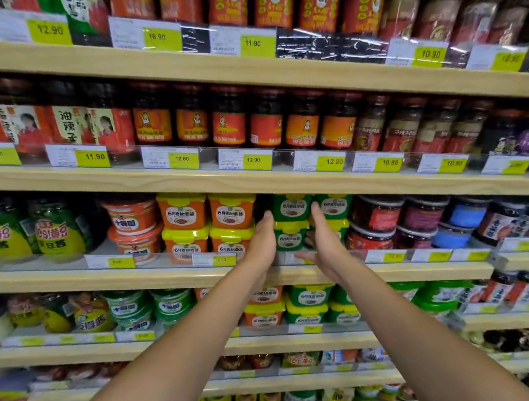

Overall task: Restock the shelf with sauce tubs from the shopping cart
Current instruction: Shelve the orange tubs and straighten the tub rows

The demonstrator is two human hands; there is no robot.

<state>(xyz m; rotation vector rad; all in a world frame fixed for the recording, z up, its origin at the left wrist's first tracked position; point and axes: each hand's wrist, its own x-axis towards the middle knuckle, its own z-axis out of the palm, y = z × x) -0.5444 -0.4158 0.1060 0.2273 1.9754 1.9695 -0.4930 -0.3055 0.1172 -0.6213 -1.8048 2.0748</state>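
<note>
Two green sauce tubs with yellow lids [290, 222] stand stacked on the third shelf [167, 277], behind its clear front rail. My left hand [262, 242] is held flat with straight fingers at the stack's left side. My right hand [324, 243] is held flat at its right side, palm facing the stack. Neither hand curls round a tub. A second green stack [334, 213] stands just right of my right hand. Orange tubs with yellow lids [208, 226] are stacked to the left. The shopping cart is out of view.
Red round tubs [134, 227] and green jars [55, 231] fill the shelf's left part; dark and blue tubs [418, 222] fill the right. Jars of chili sauce [227, 120] crowd the shelf above. Lower shelves hold more green and orange tubs [307, 305].
</note>
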